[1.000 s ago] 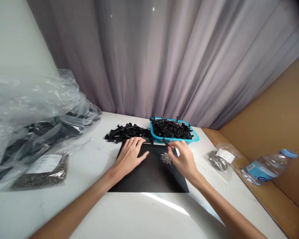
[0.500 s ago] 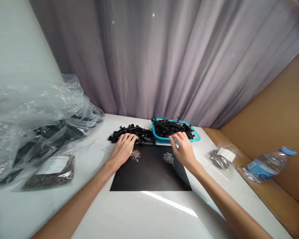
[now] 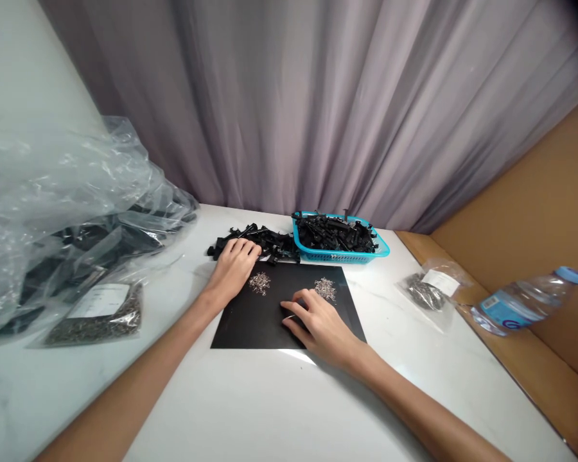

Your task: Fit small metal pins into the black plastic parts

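Note:
A black mat (image 3: 250,324) lies on the white table (image 3: 270,410). Two small heaps of silvery metal bits rest on it, a left heap (image 3: 259,283) and a right heap (image 3: 325,289). My left hand (image 3: 234,266) reaches over the mat's far left corner, fingers bent on a loose pile of black plastic parts (image 3: 270,240). My right hand (image 3: 318,324) lies on the mat near its middle, fingers curled and pressed down, just short of the right heap. What either hand holds, if anything, is hidden.
A blue basket (image 3: 341,255) full of black parts stands behind the mat. Large clear bags (image 3: 62,212) and a small bag of metal bits (image 3: 96,314) lie left. Another small bag (image 3: 426,292), a water bottle (image 3: 525,308) and cardboard (image 3: 534,224) are right.
My right hand has drawn back from the blue basket to the middle of the mat. My left hand stays at the black parts pile, and the left heap now shows beside it.

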A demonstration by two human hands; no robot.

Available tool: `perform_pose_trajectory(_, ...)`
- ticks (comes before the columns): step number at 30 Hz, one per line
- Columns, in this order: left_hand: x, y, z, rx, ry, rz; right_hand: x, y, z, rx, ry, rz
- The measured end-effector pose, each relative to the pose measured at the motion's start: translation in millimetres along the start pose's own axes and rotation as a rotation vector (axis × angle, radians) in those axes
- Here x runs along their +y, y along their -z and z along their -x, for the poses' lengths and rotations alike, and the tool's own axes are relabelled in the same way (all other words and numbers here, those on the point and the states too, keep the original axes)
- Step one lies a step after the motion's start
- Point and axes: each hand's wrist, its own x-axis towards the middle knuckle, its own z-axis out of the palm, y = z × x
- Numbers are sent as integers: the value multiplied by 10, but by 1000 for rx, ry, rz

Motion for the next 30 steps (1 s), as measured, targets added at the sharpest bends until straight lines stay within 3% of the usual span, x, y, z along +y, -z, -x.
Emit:
perform_pose_trajectory(8, 124, 249, -97, 162, 45, 145, -6, -18, 31, -5, -36, -46)
perform_pose_trajectory(12, 164, 242, -84, 232, 221, 376, -26, -28, -67, -39, -23, -44)
perform_pose_trajectory(17, 135, 135, -72, 210, 421, 680, -29, -94, -267, -96, 47, 14)
perform_pose_trajectory(25, 147, 135, -86, 215, 396, 754, -24, -125, -369, -4, 70, 67)
perform_pose_trajectory(30, 221, 148, -74, 158, 394, 786, 71, -55, -273, 52, 22, -92)
